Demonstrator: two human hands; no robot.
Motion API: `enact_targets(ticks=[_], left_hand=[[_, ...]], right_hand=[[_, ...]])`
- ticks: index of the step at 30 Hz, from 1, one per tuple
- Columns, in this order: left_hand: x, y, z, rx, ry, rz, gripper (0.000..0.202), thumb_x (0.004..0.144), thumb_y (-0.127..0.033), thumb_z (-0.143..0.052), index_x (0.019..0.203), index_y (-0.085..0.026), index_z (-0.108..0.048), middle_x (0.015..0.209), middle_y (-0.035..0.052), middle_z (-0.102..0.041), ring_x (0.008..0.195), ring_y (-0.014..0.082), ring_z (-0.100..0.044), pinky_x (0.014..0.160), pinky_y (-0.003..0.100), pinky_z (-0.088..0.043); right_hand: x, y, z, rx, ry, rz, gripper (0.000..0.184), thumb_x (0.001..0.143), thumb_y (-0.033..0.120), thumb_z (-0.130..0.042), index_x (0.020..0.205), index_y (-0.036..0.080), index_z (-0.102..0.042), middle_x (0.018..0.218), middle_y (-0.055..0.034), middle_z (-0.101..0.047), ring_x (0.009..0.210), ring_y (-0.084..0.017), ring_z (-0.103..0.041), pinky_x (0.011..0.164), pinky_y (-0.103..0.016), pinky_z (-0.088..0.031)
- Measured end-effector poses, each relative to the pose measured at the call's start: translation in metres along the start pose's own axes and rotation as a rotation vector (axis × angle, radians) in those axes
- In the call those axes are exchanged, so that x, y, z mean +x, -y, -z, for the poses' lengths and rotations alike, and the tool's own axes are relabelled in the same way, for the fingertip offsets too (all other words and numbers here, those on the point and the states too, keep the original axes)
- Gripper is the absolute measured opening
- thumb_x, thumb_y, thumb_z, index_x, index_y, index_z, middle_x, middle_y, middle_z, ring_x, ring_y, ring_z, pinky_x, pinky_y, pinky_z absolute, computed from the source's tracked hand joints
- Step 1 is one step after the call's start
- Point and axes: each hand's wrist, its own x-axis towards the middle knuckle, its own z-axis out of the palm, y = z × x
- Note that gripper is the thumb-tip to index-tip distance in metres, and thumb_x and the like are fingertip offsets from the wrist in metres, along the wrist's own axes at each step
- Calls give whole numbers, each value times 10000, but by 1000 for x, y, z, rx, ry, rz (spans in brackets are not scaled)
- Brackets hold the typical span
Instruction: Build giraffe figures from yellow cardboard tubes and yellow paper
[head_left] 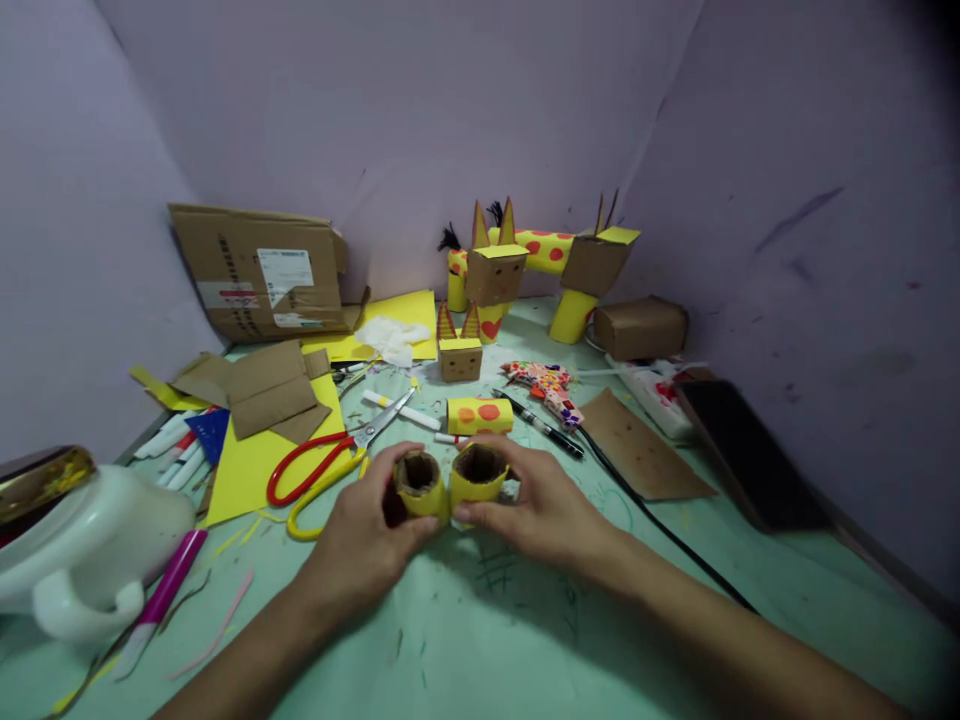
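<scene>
My left hand (pixel 367 530) is closed around a yellow-covered cardboard tube (pixel 421 490), held upright with its open end showing. A second yellow-covered tube (pixel 478 485) stands close beside it, gripped by my right hand (pixel 536 500). Just beyond them lies a yellow tube with orange spots (pixel 480 415). Behind that sits a small cardboard animal head (pixel 460 358) with pointed ears and a yellow top. Scissors (pixel 337 460) with red and yellow handles rest open to the left of my left hand. The lower ends of both tubes are mostly hidden by my fingers.
Two cardboard-headed animal figures stand at the back, one with a spotted body (pixel 546 250). Yellow paper (pixel 247 480), cardboard scraps (pixel 271 388) and a white mug-like vessel (pixel 97 540) are on the left. A hot glue gun (pixel 544 385), its black cord and a phone (pixel 750 455) lie right.
</scene>
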Motion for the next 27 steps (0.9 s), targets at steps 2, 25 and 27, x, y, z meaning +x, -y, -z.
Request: enact_targets(ticks=[2, 25, 27], left_hand=[[-3, 3, -6, 19, 43, -30, 453, 703, -199, -621, 1122, -233, -456, 1008, 10, -615, 927, 195, -590, 800, 290, -468], [3, -8, -10, -159, 179, 119, 398, 690, -269, -667, 1051, -188, -521, 941, 16, -673, 837, 199, -625, 690, 271, -492], [3, -9, -11, -246, 212, 135, 422, 700, -310, -660, 1071, -168, -519, 955, 36, -680, 851, 209, -634, 703, 284, -505]], right_hand=[[-1, -5, -6, -2, 63, 14, 364, 683, 300, -729, 1002, 176, -604, 939, -50, -681, 861, -222, -619, 788, -366, -473], [-9, -23, -14, 357, 32, -149, 721, 743, 308, -677, 1371, 251, -327, 1344, -100, -481, 1219, -275, -453, 1024, -455, -332], [-10, -25, -14, 463, 60, -174, 717, 776, 324, -644, 1394, 243, -290, 1357, -106, -470, 1221, -267, -457, 1015, -451, -351]])
